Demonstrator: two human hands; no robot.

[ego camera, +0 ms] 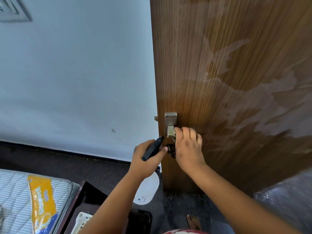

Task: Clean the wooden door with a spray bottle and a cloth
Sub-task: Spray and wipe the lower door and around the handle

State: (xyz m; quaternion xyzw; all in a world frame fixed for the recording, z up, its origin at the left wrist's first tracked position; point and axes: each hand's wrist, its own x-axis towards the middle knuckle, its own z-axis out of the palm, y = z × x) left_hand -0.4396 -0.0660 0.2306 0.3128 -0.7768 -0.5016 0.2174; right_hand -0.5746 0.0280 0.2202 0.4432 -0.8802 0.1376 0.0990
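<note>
Brown wood-grain door [236,65] with pale wet streaks, pale blue wall [76,73], black-headed white spray bottle [148,188], grey-striped mattress [15,200] with an orange label [42,198].

Pale blue-white painted wall [76,73] fills the left half of the frame, soft daylight washing across it, a small dark mark low on it. Upper left corner, a grey louvred vent [11,10]. Along the wall's foot runs a black skirting strip [67,152], meeting the dark speckled floor [101,168]. Lower left, a grey-striped quilted mattress [15,200] with an orange label [43,203], sitting in a dark wooden bed frame [79,198]. Lower right, a shiny grey plastic-covered surface [287,196].
</note>
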